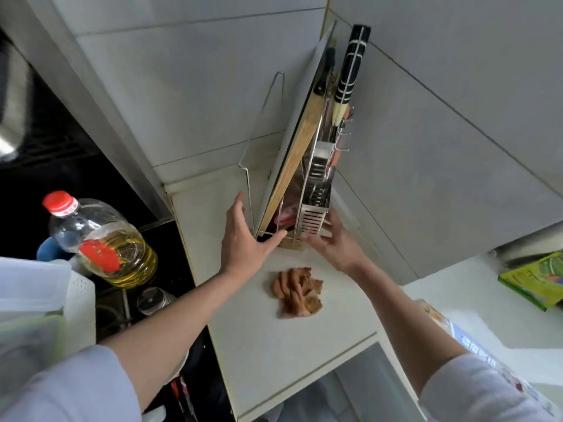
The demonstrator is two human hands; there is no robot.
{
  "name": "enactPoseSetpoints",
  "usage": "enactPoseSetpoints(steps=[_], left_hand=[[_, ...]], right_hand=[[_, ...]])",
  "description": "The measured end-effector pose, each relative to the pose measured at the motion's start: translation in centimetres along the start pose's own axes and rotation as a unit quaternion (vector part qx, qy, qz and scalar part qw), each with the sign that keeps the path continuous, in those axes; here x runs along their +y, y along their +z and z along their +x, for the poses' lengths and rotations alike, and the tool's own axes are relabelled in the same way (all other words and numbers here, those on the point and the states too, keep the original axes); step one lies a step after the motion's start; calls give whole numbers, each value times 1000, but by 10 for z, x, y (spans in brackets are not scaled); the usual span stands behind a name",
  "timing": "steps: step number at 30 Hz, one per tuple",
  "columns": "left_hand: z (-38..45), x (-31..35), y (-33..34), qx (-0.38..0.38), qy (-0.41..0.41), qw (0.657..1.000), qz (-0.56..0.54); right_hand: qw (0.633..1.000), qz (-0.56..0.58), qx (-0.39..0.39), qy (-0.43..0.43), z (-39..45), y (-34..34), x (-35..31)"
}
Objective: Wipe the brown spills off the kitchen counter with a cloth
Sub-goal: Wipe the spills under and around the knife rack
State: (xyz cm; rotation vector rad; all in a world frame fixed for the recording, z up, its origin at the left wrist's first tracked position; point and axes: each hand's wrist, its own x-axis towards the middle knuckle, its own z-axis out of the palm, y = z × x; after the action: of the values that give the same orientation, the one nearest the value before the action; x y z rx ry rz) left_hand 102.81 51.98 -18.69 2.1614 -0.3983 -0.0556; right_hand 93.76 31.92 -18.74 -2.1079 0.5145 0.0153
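Both hands are open: left hand (243, 242) and right hand (335, 242) flank the rack (304, 193) base. Cloth (297, 292) lies crumpled on the desk (274, 345), near them.

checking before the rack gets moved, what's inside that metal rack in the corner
In the metal rack: a cutting board leaning upright, black knife handles, a slotted utensil holder. Its floor is mostly hidden.

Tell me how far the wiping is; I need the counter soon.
Done: no brown spills show on the visible counter. In hand: the cloth lies crumpled and unheld; the left hand and right hand, both open, reach for the rack. Left: probably moving it to wipe around it.
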Motion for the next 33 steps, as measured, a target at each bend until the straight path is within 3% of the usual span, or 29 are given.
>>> enactPoseSetpoints(steps=[3,7,13,33], left_hand=[[-4,27,7,30,4,1000,-1],[-8,49,20,14,-42,999,-10],[10,53,15,11,-81,997,8],[125,-31,-150,-155,-40,969,187]], right_hand=[[997,-74,-10,-17,11,8,-19],[996,-78,15,28,10,16,-21],[996,-92,13,-2,12,26,-31],[995,-75,56,20,49,139,-139]])
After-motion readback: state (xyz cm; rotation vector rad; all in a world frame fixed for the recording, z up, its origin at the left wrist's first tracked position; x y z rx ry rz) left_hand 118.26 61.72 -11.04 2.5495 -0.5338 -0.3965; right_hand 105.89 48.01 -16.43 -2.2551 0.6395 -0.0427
